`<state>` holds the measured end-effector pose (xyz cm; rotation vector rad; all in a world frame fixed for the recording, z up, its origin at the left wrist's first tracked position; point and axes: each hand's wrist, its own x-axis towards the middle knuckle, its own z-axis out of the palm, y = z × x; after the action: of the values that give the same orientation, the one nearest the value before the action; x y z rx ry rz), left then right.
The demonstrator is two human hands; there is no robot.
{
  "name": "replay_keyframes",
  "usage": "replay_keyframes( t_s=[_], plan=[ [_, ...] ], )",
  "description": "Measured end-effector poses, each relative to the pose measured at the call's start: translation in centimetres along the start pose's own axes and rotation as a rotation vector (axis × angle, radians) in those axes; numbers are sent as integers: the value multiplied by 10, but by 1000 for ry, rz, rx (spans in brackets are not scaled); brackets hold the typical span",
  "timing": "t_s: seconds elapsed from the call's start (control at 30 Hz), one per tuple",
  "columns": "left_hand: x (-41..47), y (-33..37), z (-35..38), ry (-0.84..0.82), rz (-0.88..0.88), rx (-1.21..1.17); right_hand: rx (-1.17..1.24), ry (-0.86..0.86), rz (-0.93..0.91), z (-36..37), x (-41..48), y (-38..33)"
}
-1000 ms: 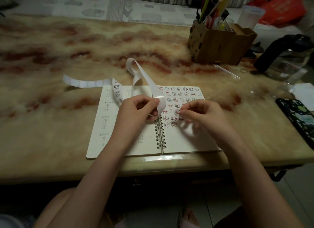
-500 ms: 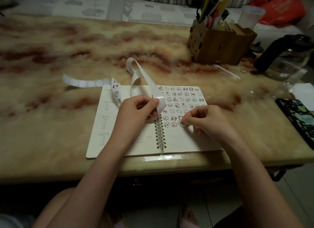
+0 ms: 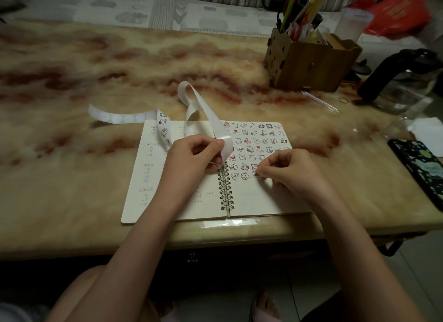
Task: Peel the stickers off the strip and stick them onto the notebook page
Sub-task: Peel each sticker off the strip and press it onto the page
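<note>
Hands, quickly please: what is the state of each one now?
Left hand: closed, holding the sticker strip.
Right hand: closed, pinching a sticker down on the notebook page.
</note>
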<state>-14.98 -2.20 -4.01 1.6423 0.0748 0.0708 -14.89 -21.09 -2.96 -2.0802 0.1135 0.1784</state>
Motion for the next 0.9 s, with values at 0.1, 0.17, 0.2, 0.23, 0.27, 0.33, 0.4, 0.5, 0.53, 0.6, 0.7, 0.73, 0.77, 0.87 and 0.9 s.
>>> replay_keyframes(
  t_s=[0.1, 0.17, 0.2, 0.23, 0.27, 0.33, 0.4, 0.5, 0.53, 0.6, 0.7, 0.73, 0.77, 0.87, 0.9],
  plan=[
    [0, 1, 0, -5, 9, 3, -26, 4, -10, 0, 0, 1],
    [0, 0, 0, -7, 14, 7, -34, 6, -12, 0, 1, 1],
    [0, 0, 0, -7, 15, 8, -37, 8, -11, 0, 1, 1],
    [0, 0, 0, -5, 14, 8, -38, 8, -9, 0, 1, 1],
    [0, 0, 0, -4, 11, 7, -37, 8, -7, 0, 1, 1],
    [0, 0, 1, -2, 7, 1, -34, 9, -5, 0, 0, 1],
    [0, 0, 0, -3, 6, -1, -32, 14, -12, 1, 0, 2],
    [1, -1, 0, -4, 7, 3, -38, 15, -21, 1, 0, 3],
    [1, -1, 0, -3, 9, 4, -39, 18, -24, 2, 1, 3],
    [1, -1, 0, -5, 11, 4, -43, 24, -30, 3, 1, 4],
    [1, -1, 0, -9, 12, 5, -40, 36, -47, 5, 1, 5],
    [1, -1, 0, -11, 12, 5, -44, 37, -55, 5, 1, 6],
    [1, -1, 0, -12, 12, 4, -53, 38, -67, 6, 1, 6],
    [0, -1, 0, -11, 14, 2, -112, 51, -118, 6, 1, 9],
    [0, 0, 0, -10, 13, -2, -127, 56, -128, 6, 2, 10]
  ],
)
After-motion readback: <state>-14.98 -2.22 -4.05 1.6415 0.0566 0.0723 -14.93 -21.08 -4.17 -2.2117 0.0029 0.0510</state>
